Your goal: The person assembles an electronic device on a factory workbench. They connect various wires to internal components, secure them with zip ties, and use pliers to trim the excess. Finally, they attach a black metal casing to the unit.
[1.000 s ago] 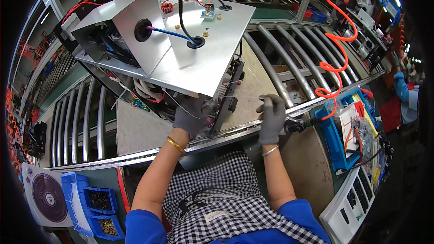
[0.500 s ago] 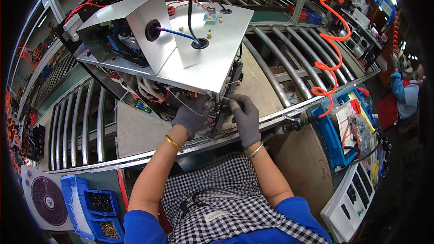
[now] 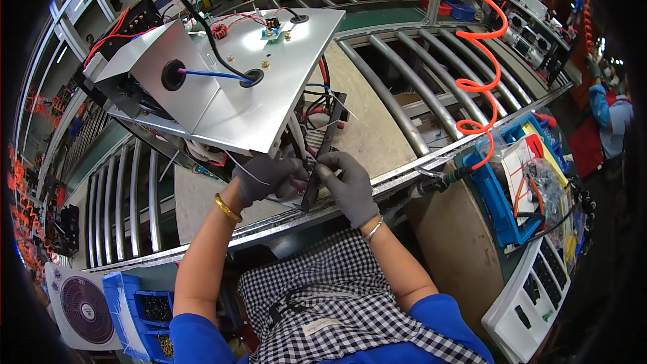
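Beneath a tilted metal housing point(image 3: 229, 87), the gloved left hand point(image 3: 266, 176) and right hand point(image 3: 347, 185) pinch wires point(image 3: 306, 162) beside a black bracket point(image 3: 322, 155); a blue bin point(image 3: 502, 205) holds cables and bagged parts.

Both gloved hands point(image 3: 306, 182) pinch wires point(image 3: 311, 111) under metal housing point(image 3: 229, 87).

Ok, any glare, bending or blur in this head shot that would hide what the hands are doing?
Head view: a glare patch sits on the sheet-metal housing near its top; fisheye bends the conveyor rollers and blackens the corners; the left hand and right hand are sharp and evenly lit at the black bracket, though the small wires between them are hard to tell apart.
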### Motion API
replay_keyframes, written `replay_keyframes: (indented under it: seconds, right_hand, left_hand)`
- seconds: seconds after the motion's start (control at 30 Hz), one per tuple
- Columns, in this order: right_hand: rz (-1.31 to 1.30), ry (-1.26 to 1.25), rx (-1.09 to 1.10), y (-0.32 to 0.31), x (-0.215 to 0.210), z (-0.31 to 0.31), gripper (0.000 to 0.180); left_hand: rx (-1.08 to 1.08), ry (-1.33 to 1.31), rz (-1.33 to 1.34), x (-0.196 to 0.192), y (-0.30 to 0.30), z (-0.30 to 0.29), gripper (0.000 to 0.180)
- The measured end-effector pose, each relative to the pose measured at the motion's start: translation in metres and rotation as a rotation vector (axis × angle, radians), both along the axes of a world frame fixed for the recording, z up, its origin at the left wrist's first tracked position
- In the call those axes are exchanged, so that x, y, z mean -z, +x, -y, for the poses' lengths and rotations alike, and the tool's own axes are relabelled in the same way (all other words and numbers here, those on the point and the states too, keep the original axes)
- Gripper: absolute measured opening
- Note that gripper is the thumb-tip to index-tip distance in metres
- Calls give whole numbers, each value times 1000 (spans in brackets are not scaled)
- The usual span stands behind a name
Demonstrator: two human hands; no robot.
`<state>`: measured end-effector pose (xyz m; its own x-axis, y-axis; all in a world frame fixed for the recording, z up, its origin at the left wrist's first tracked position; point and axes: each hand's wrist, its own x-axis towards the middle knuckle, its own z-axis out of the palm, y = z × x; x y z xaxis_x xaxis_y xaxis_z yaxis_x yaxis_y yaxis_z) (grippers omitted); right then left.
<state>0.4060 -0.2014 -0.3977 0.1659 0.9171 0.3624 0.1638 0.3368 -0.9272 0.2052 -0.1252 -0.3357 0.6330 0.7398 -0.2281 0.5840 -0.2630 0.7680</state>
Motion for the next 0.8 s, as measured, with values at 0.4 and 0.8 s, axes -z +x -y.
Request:
replay_keyframes:
  seconds: [0.4, 0.8]
  right_hand:
    - [-16, 30, -58, 8, 5, 2, 18]
    - [-38, -131, -97, 6, -9, 19, 20]
  left_hand:
    - [-356, -366, 232, -23, 21, 26, 36]
    - [-466, -277, 321, 10, 20, 24, 45]
